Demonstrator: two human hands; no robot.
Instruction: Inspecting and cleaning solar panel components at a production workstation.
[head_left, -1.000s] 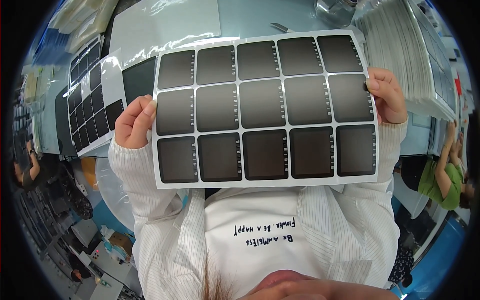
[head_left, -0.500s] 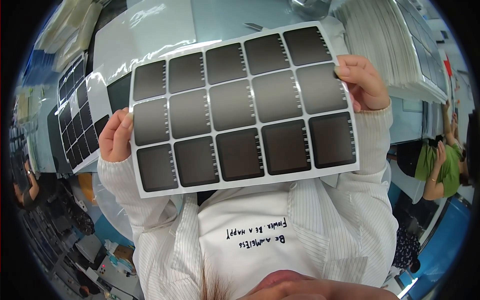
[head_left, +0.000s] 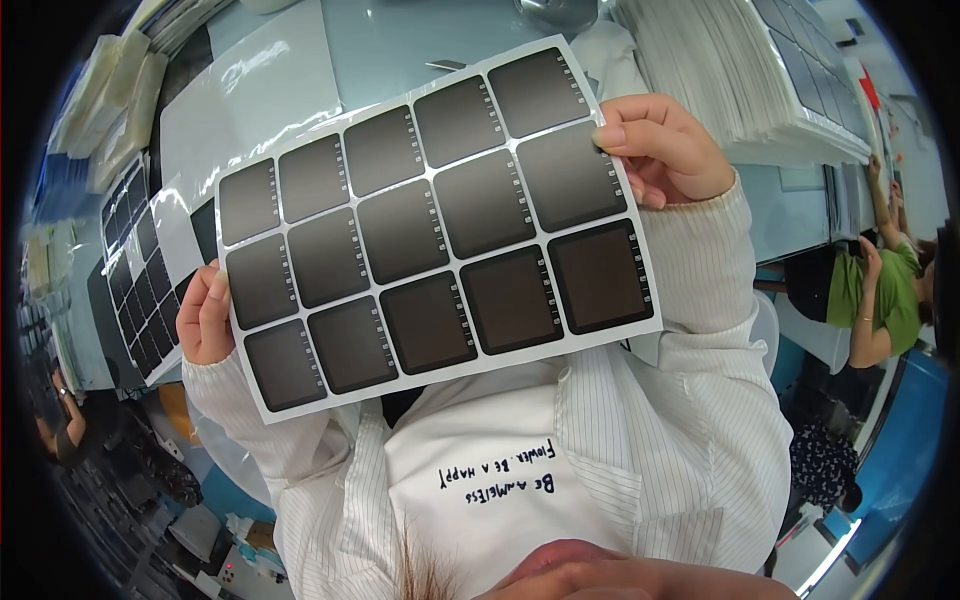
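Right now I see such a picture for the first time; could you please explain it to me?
There is no machine: a person's bare left hand and right hand hold, by opposite ends, a white rectangular sheet with fifteen dark rounded squares. The view comes from a wide fisheye camera worn on the head, looking down, so straight edges bend. On the pale blue table lie a similar sheet at left, a slim metal blade and, at right, a tall stack of white sheets.

A white pinstriped shirt (head_left: pixel 705 440) with 2 long sleeves (head_left: pixel 705 262) covers a black-lettered white top (head_left: pixel 500 515).
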